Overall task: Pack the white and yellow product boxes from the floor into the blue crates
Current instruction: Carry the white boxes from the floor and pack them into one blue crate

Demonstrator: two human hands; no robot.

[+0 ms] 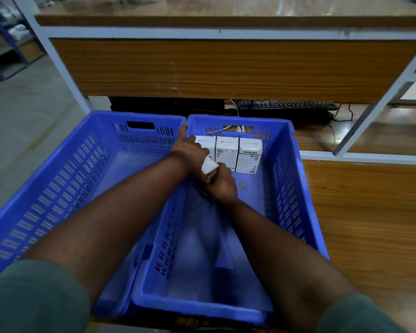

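Left blue crate (pixel 58 188): bare, no boxes inside. Left hand (pixel 190 152): reached across into the right blue crate (pixel 296 188), fingers laid over the leftmost white box (pixel 205 143) of the back row; whether they gripped it could not be told. Right hand (pixel 222 185): fingers closed on a tilted white box (pixel 209 165), evidently being seated in front of that row. Back row: two more white boxes (pixel 227 152) upright against the far wall, touching. Next move would call for squaring the tilted box down. Keyboard (pixel 286 105) lay beyond, under the wooden counter (pixel 226 68); nothing obstructed. No floor boxes in view.
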